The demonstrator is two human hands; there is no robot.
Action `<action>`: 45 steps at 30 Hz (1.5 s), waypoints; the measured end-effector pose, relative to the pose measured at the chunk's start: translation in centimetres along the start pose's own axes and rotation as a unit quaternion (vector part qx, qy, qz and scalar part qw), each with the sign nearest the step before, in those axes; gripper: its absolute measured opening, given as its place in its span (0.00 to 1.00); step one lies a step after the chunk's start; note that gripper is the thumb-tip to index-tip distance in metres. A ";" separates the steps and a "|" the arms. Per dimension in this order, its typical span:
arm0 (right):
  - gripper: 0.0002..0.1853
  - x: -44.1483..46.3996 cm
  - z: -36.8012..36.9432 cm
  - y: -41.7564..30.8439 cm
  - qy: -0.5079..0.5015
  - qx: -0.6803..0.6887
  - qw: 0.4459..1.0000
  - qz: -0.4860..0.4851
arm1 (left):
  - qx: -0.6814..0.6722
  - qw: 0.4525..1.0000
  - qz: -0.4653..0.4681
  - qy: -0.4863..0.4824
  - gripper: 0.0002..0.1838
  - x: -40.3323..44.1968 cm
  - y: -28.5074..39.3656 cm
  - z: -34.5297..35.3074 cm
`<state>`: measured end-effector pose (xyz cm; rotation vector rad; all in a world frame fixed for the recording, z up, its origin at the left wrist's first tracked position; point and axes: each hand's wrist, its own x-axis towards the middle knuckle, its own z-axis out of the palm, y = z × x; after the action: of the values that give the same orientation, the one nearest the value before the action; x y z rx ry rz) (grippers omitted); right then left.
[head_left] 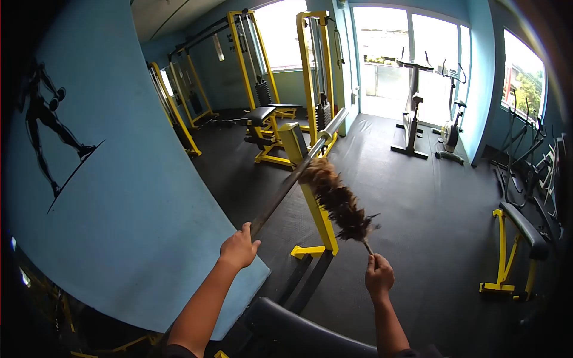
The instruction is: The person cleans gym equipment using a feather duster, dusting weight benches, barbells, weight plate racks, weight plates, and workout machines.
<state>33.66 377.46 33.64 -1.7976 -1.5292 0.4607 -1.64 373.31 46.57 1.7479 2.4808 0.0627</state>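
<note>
My left hand (240,246) is wrapped round the near part of a long barbell (280,192), which slants away toward the upper right. The bar's silver sleeve (334,124) lies at its far end, by a yellow upright post (319,218). In my right hand (379,275) is the thin handle of a feather duster (338,200). Its brown, fluffy head points up and to the left, and the tip meets or overlaps the bar near the post; actual contact is hard to tell.
A black padded bench (304,331) lies just below my hands. On the left stands a blue wall (113,197) with a painted figure. Yellow weight machines (261,113) and exercise bikes (412,113) are farther back. Another bench (524,230) stands at right on the black floor (412,227).
</note>
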 end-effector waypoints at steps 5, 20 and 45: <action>0.10 2.4 1.1 2.3 0.057 0.090 0.986 -0.127 | 0.030 0.999 -0.021 0.027 0.27 3.6 2.9 0.1; 0.18 32.5 9.5 -4.6 0.012 0.014 0.997 -0.080 | 0.057 0.997 -0.037 0.047 0.25 3.5 3.9 0.3; 0.16 -8.5 9.6 12.7 -0.289 -0.101 0.940 0.150 | 0.051 0.995 -0.013 0.090 0.23 3.5 3.5 0.5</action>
<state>34.08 371.60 16.58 -2.1936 -1.7307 1.0946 0.50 377.77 46.19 1.8244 2.6778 0.0977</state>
